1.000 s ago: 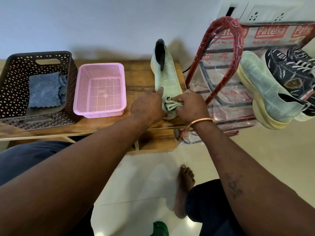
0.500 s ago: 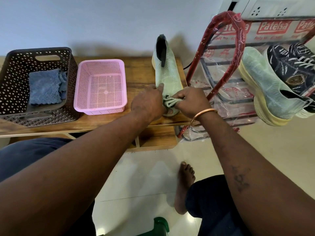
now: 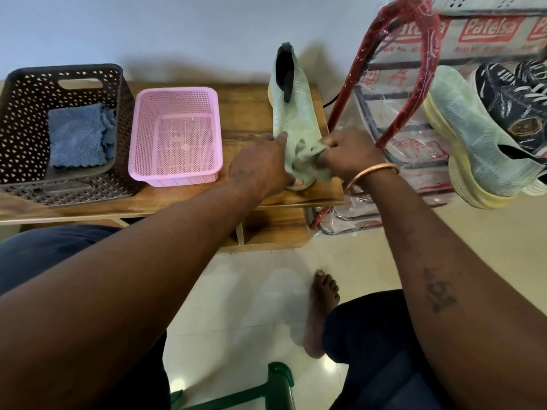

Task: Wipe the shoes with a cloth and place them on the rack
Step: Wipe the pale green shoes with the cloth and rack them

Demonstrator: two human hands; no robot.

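Since half a second ago, has spread green cloth (image 3: pixel 309 156) wider over toe of pale green sock shoe (image 3: pixel 294 113), no longer wadded tight between hands; hasn't shifted shoe. Pinches cloth in right hand (image 3: pixel 350 152), fingers curled tight on it, pressing against right side of toe, likely for rubbing pressure. Grips toe from left with left hand (image 3: pixel 260 168), clamped round it, thumb tip showing under the tip, probably bracing against sliding while wiping. Keeps shoe lying at right end of worktop (image 3: pixel 245 113), heel toward back edge, toe near front right corner, right beside red-framed rack (image 3: pixel 429 34); makes for a short carry afterwards. Has matching green shoe (image 3: pixel 473 137) and dark lace-up sneakers (image 3: pixel 515 105) already on rack, so looks like last shoe; wiping step judged in hand, placing not yet done. Leaves pink basket (image 3: pixel 142 128) mid-worktop and dark perforated basket (image 3: pixel 23 128) at left end with blue cloth (image 3: pixel 78 134) inside, presumably spare.
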